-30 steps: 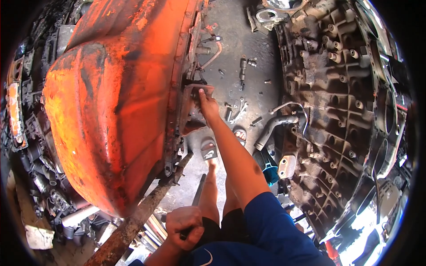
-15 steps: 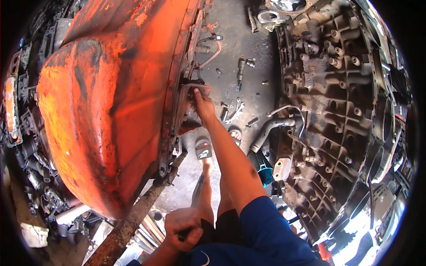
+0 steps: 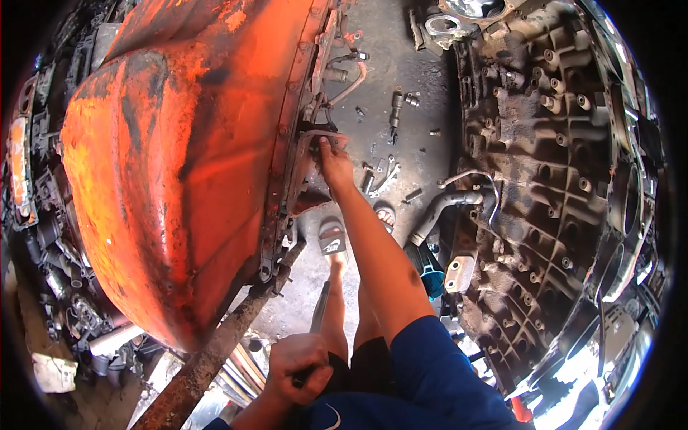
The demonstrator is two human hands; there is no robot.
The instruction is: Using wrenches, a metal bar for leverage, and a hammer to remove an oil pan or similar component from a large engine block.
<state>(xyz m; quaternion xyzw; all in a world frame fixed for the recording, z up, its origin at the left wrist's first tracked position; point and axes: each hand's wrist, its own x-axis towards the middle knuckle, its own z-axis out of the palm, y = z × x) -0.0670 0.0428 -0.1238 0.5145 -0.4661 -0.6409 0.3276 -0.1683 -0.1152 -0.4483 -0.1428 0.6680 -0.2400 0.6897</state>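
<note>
Right hand [image 3: 334,161] reaches down, fingers pinching grey bracket [image 3: 320,137] at flange of orange tank [image 3: 179,165]. Left hand [image 3: 297,365] fisted around dark tool handle [image 3: 319,315] near lap. Loose bolts [image 3: 398,107] on floor [image 3: 401,64] beside engine block [image 3: 552,165].

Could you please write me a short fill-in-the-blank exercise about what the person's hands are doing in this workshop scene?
1. The right hand reaches to the edge of the big ____ metal body.
2. The left hand grips a dark ____.
3. The grey engine block lies on the person's ____ side.

Missing words: orange; bar; right
</note>
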